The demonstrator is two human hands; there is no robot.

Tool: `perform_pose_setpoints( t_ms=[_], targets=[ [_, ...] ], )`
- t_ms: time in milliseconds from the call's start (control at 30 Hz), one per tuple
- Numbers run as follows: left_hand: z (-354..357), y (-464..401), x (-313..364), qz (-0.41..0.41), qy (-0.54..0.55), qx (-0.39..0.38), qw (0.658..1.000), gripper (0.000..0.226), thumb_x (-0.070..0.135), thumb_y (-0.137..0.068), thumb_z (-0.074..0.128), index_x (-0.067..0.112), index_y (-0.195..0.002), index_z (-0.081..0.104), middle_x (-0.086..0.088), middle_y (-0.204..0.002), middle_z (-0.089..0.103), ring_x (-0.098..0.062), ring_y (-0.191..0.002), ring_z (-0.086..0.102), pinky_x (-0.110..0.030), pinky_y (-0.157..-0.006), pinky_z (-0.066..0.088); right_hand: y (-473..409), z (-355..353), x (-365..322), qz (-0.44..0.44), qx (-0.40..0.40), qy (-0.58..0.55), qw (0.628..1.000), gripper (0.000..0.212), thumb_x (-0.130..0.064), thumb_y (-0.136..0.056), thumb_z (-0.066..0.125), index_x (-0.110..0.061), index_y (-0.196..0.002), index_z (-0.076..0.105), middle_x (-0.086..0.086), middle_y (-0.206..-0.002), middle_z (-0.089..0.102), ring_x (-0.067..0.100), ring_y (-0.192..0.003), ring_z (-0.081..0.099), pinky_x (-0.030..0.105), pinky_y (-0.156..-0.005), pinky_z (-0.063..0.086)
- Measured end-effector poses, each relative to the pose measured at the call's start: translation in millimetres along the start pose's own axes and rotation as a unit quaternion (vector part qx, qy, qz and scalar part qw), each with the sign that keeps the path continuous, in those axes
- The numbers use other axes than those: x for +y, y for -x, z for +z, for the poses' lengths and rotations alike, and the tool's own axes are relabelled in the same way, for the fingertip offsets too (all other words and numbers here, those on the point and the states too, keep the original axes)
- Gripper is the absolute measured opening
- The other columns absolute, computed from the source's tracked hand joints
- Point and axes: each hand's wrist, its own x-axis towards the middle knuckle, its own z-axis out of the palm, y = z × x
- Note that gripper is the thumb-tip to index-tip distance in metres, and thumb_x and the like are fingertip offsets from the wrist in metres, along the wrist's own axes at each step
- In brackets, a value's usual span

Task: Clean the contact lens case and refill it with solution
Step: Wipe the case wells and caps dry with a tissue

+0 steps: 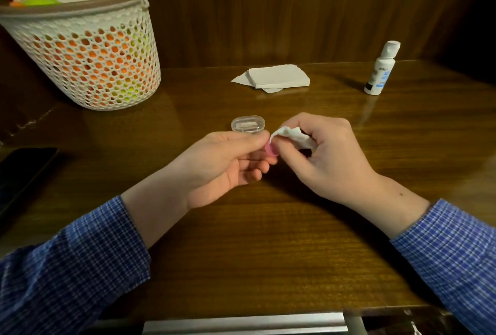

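Crowding hands [271, 157] — basket [88, 50], napkins [276, 77], bottle [381, 69]

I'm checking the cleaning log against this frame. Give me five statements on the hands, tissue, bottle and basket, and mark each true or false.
1. The right hand holds a crumpled white tissue against a small pink piece. True.
2. The left hand is resting flat on the table, holding nothing. False: it pinches the pink piece at its fingertips.
3. The solution bottle stands upright on the table with its cap on. True.
4. The stack of tissues lies inside the basket. False: it lies on the table, apart from the basket.
5. The clear plastic case is in the right hand. False: it sits on the table behind the hands.
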Motion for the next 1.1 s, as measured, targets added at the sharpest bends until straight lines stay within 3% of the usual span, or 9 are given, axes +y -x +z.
perform_pose_setpoints(
  t_ms=[133,333,467,633,800,967,1100],
  targets=[
    [-3.0,-0.7,-1.2,-0.014,0.051,-0.024,0.998,0.022,0.020,-0.082,0.071,0.010,-0.098,0.082,-0.005,-0.087,0.073,-0.008,-0.072,0.067,-0.020,-0.063,0.057,0.2,1.3,-0.2,0.026,-0.003,-0.023,0.999,0.005,-0.017,-0.095,0.071,-0.014,-0.092,0.074,-0.010,-0.082,0.071,0.006,-0.079,0.065,0.008,-0.067,0.044],
    [-2.5,-1.0,-5.5,0.069,0.053,0.002,0.996,0.017,0.009,-0.076,0.074,0.009,-0.091,0.083,-0.008,-0.091,0.076,-0.012,-0.080,0.072,-0.022,-0.070,0.059,-1.7,4.3,-3.1,0.130,-0.001,-0.086,0.988,0.011,-0.024,-0.097,0.069,-0.017,-0.091,0.076,-0.004,-0.080,0.071,0.015,-0.078,0.065,0.023,-0.064,0.049],
    [0.0,-0.7,-8.8,0.138,0.001,0.048,0.989,0.021,0.012,-0.069,0.078,0.014,-0.088,0.084,-0.012,-0.100,0.078,-0.018,-0.091,0.074,-0.024,-0.078,0.059,-3.1,4.7,-2.3,0.151,-0.001,-0.085,0.985,0.012,-0.026,-0.098,0.067,-0.025,-0.089,0.073,-0.009,-0.078,0.069,0.009,-0.078,0.064,0.015,-0.061,0.046],
    [0.5,-2.1,-2.9,0.051,0.021,0.004,0.998,0.031,0.027,-0.082,0.070,0.006,-0.103,0.080,-0.010,-0.096,0.075,-0.014,-0.083,0.071,-0.024,-0.070,0.059,0.0,2.8,-1.2,0.079,0.001,-0.036,0.996,0.006,-0.021,-0.099,0.066,-0.019,-0.096,0.071,-0.010,-0.084,0.071,0.010,-0.080,0.066,0.024,-0.066,0.052],
    [-1.6,-1.6,-4.2,0.009,0.037,-0.021,0.999,0.025,0.024,-0.082,0.072,0.007,-0.099,0.081,-0.005,-0.086,0.072,-0.009,-0.073,0.068,-0.020,-0.064,0.057,0.2,1.9,-3.7,0.028,-0.012,-0.029,0.999,0.008,-0.015,-0.096,0.069,-0.023,-0.098,0.069,-0.013,-0.085,0.070,0.007,-0.082,0.067,0.013,-0.068,0.049],
    [-5.3,0.0,-7.6,0.063,0.039,-0.018,0.997,0.013,0.010,-0.078,0.072,0.008,-0.086,0.082,-0.007,-0.088,0.077,-0.010,-0.077,0.071,-0.020,-0.070,0.058,-0.5,4.5,-7.8,0.092,-0.008,-0.057,0.994,0.005,-0.021,-0.098,0.068,-0.023,-0.095,0.072,-0.013,-0.084,0.069,0.009,-0.086,0.065,0.017,-0.069,0.050],
    [-2.1,-0.2,-9.8,0.145,-0.016,0.029,0.989,0.014,0.013,-0.067,0.079,0.015,-0.079,0.084,-0.009,-0.096,0.079,-0.017,-0.094,0.076,-0.023,-0.080,0.059,-1.8,5.7,-8.4,0.164,-0.009,-0.091,0.982,0.005,-0.028,-0.098,0.069,-0.024,-0.095,0.072,-0.011,-0.082,0.069,0.006,-0.084,0.064,0.013,-0.067,0.050]
  ],
)
